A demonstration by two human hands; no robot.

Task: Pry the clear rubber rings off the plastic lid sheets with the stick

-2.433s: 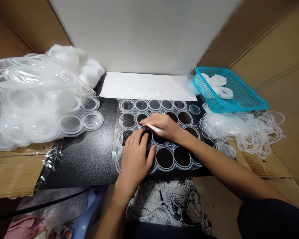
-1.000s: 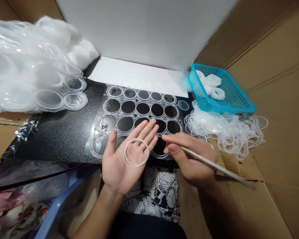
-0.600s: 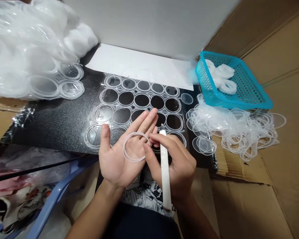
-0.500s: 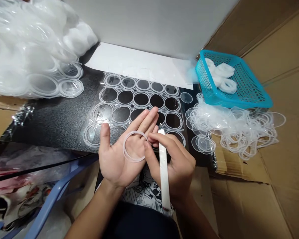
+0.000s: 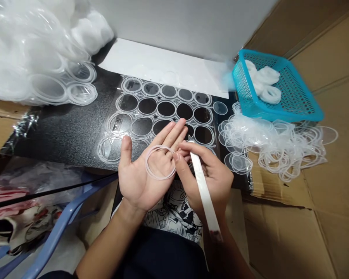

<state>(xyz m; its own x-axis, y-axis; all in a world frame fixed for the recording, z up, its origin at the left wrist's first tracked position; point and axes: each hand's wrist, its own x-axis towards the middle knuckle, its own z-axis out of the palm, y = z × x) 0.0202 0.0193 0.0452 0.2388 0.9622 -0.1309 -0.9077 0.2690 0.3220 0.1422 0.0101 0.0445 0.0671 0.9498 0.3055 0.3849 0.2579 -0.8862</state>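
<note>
Left hand flat, palm up, ring resting; right hand pinches stick (tip pointing away).

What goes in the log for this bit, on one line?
left hand: open, palm up, clear ring resting on it | right hand: holding white stick, fingertips at ring | punched sheet: behind hands

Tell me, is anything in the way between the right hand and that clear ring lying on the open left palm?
Nothing visible. The right hand, holding a white stick, has its fingertips right at the ring's edge on the left hand.
</note>
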